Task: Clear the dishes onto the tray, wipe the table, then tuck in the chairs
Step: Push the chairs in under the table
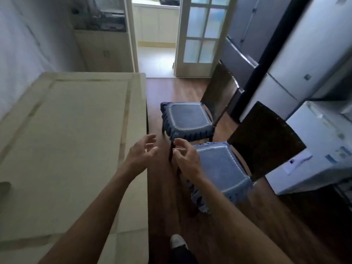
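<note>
- Table (72, 141): pale beige top with a lighter inlaid border, filling the left half of the view. Its right edge runs down the frame toward the viewer. No dishes or tray visible on the part of the top that shows.
- Dark object (4, 188): on the table at the far left edge of the frame, cut off; cannot tell what it is.
- Left hand (142, 154): over the table's right edge, fingers spread and loosely curled, palm turned right. Holds nothing.
- Right hand (187, 159): just right of the table, over the floor, beside the left hand but not touching it. Fingers apart and bent; holds nothing. It overlaps the front left corner of the near chair in the view; contact cannot be told.
- Shoe (178, 241): on the wooden floor (171, 94), right of the table's near corner, at the bottom of the frame.
- Far chair (187, 119): right of the table, a strip of floor between. Blue cushion cover, dark backrest on the side away from the table. Not tucked in.
- Near chair (222, 168): right of the table, closer to the viewer, same blue cover and dark back. Also stands clear of the table.
- Fridge (285, 60): behind both chairs, furthest from the table, along the right side.
</note>
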{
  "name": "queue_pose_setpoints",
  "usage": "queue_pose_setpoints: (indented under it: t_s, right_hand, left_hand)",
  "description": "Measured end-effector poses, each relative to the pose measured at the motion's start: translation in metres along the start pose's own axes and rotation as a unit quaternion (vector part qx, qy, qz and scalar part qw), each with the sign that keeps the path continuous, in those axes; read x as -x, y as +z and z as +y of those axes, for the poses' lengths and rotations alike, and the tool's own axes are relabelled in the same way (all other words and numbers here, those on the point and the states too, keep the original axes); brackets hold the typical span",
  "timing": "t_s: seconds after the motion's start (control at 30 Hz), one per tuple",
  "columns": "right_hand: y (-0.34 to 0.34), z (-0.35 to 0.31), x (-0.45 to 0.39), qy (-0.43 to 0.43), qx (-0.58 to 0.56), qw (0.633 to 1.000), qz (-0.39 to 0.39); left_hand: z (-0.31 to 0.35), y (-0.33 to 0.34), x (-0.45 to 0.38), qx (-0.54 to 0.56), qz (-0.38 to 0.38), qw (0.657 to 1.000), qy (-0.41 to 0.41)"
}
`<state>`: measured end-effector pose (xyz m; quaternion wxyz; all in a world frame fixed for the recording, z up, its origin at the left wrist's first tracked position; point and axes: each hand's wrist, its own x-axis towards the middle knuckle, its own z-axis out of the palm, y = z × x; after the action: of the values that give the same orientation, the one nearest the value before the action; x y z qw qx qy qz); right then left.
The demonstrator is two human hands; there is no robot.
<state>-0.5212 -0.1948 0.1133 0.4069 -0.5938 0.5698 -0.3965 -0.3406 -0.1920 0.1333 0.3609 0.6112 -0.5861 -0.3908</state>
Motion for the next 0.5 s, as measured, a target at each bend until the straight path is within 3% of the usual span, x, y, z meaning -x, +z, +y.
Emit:
queue_pose_setpoints:
  t_s: [0.27, 0.5]
  right_hand:
    - [-0.164, 0.083, 0.065, 0.085, -0.005, 0.979, 0.183]
    - [-0.301, 0.126, 0.096, 0.126, -0.023, 0.958, 0.256]
  left_hand:
    - [0.056, 0.184, -0.004, -0.006, -0.187, 0.981, 0.057]
    - [0.135, 0.324, -0.007, -0.041, -0.242, 0.961, 0.128]
